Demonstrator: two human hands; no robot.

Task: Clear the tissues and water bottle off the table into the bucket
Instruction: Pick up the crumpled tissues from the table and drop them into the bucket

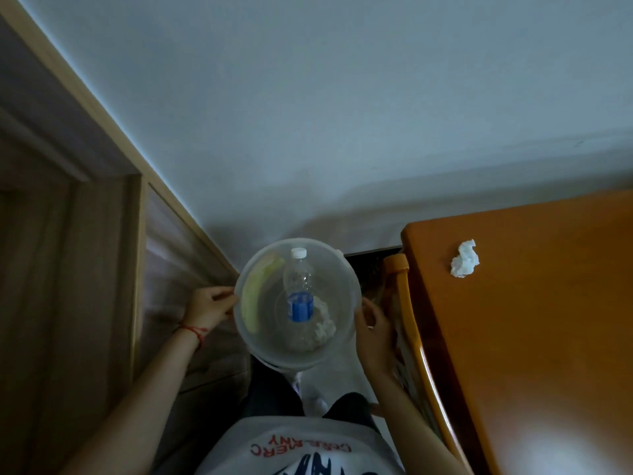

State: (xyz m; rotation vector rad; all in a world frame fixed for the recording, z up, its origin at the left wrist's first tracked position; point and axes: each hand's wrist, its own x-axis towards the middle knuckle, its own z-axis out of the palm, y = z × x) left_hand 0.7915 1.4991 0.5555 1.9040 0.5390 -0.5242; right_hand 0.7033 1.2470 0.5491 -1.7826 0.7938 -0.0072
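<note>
Head view: both hands' fingers grip the bucket (pixel 346 269) rim; water bottle (pixel 299 289) and tissues (pixel 323 329) inside.

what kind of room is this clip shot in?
Most likely a room in a home, perhaps a bedroom or dining corner. Cues: a varnished orange wooden table set against a plain painted wall, a wooden door frame on the left, and wood-look flooring below.

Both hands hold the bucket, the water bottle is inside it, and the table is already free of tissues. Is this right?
Not quite. In the head view, one crumpled tissue still lies on the table. The rest holds: left hand and right hand hold the bucket, with the water bottle inside.
</note>
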